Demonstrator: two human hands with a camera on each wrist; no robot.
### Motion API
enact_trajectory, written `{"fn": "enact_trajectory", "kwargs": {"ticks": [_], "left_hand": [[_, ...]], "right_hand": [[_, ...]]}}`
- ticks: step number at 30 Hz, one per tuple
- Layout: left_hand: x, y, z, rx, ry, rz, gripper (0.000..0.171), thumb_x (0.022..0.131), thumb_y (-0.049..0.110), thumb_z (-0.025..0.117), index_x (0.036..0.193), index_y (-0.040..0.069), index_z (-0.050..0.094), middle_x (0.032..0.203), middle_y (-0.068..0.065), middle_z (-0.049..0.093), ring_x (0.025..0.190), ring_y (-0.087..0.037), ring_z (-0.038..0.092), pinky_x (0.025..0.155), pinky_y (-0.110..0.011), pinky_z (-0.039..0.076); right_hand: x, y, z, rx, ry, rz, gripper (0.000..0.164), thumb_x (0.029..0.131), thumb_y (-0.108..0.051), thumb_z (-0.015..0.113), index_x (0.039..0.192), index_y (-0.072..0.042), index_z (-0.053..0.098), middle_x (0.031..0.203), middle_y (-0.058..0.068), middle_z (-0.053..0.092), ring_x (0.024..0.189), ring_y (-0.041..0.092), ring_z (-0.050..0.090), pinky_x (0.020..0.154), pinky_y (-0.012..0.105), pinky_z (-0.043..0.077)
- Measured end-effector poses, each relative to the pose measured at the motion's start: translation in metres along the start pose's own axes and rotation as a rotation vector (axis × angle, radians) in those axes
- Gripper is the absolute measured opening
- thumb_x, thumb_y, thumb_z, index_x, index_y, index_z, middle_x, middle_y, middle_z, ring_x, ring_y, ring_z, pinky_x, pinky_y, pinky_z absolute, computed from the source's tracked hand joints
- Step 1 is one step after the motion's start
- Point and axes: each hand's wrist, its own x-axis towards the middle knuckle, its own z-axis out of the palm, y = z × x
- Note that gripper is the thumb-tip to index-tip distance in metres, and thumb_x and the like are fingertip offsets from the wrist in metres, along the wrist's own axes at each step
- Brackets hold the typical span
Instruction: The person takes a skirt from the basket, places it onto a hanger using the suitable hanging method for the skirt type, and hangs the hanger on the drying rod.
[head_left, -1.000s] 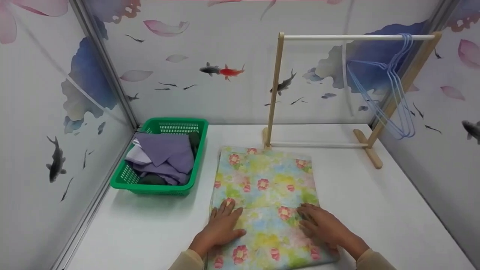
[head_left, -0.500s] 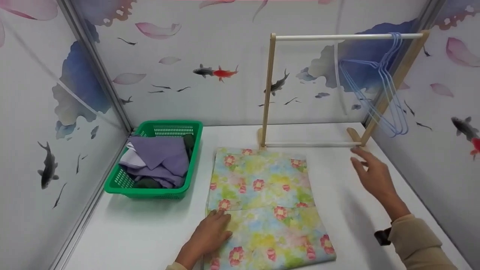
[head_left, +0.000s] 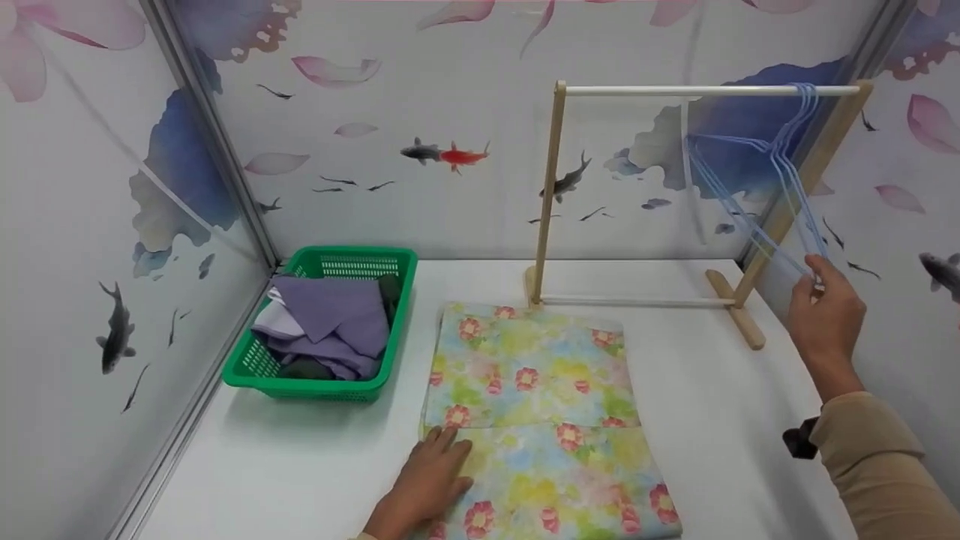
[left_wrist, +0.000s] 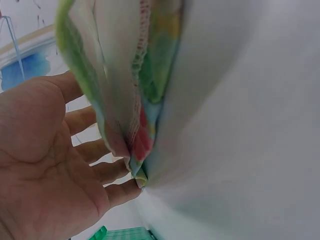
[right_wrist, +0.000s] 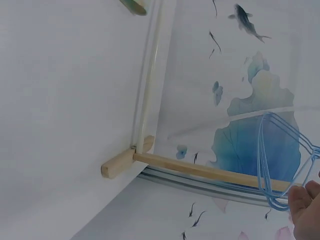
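A floral cloth (head_left: 529,390) in yellow, blue and pink lies folded into a rectangle on the white table. My left hand (head_left: 431,476) rests on its left edge with the fingers spread; the left wrist view shows the open palm (left_wrist: 47,150) beside the cloth's layered edges (left_wrist: 142,135). Out to the right, my right hand (head_left: 829,322) is raised to the lower corner of several blue wire hangers (head_left: 777,144), thumb and forefinger pinching there. Those hangers (right_wrist: 261,155) hang together by their hooks at the rod's right end. The right wrist view shows only the curled fingers (right_wrist: 299,202).
The rack has a white rod (head_left: 675,91) and wooden posts (head_left: 550,195), standing behind the cloth. At the left, a green basket (head_left: 409,300) holds purple, white and dark clothes (head_left: 337,307). Printed walls (head_left: 420,210) enclose the white table (head_left: 739,397).
My right hand has left the cloth, moving up and right to the hangers, where its fingers have closed. My left hand has stayed on the cloth's left edge.
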Motion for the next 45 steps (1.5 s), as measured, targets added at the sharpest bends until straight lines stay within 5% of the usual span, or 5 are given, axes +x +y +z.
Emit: {"fn": "enact_trajectory", "kwargs": {"ticks": [9, 19, 27, 32, 45], "left_hand": [[0.000, 0.000, 0.002, -0.024, -0.012, -0.018, 0.051, 0.089, 0.037, 0.058, 0.134, 0.015, 0.045, 0.143, -0.016, 0.031, 0.131, -0.039, 0.023, 0.097, -0.057, 0.026], [0.001, -0.002, 0.006, 0.013, 0.033, 0.007, 0.051, 0.089, 0.037, 0.059, 0.134, 0.016, 0.045, 0.142, -0.017, 0.033, 0.130, -0.039, 0.026, 0.095, -0.057, 0.029], [-0.001, 0.001, 0.003, 0.011, 0.012, -0.002, 0.052, 0.090, 0.036, 0.058, 0.135, 0.015, 0.044, 0.144, -0.017, 0.030, 0.130, -0.040, 0.024, 0.095, -0.058, 0.028], [-0.001, 0.001, 0.004, 0.010, 0.000, -0.020, 0.053, 0.090, 0.037, 0.057, 0.136, 0.015, 0.042, 0.144, -0.016, 0.028, 0.131, -0.039, 0.022, 0.096, -0.058, 0.026], [0.002, -0.003, 0.006, -0.013, -0.033, -0.036, 0.054, 0.090, 0.041, 0.055, 0.138, 0.019, 0.041, 0.146, -0.014, 0.027, 0.133, -0.036, 0.020, 0.098, -0.057, 0.025]], "right_hand": [[0.017, 0.011, -0.007, -0.038, -0.130, 0.032, 0.045, 0.095, -0.019, 0.038, 0.138, -0.005, 0.040, 0.140, 0.012, 0.038, 0.125, 0.033, 0.038, 0.101, 0.045, 0.029], [0.017, 0.015, 0.000, -0.063, -0.253, 0.106, 0.051, 0.096, -0.025, 0.033, 0.142, -0.002, 0.028, 0.141, 0.022, 0.032, 0.122, 0.041, 0.038, 0.095, 0.054, 0.031], [0.025, 0.021, -0.005, -0.094, -0.108, -0.005, 0.044, 0.093, -0.012, 0.038, 0.134, 0.003, 0.041, 0.134, 0.024, 0.041, 0.121, 0.040, 0.036, 0.099, 0.052, 0.025], [0.034, 0.021, -0.012, -0.075, -0.113, -0.048, 0.044, 0.092, -0.009, 0.039, 0.135, 0.005, 0.038, 0.141, 0.022, 0.033, 0.130, 0.038, 0.024, 0.105, 0.049, 0.016], [0.041, 0.023, -0.012, -0.183, -0.191, 0.078, 0.051, 0.095, -0.016, 0.034, 0.141, 0.003, 0.026, 0.144, 0.025, 0.023, 0.132, 0.040, 0.018, 0.104, 0.052, 0.016]]}}
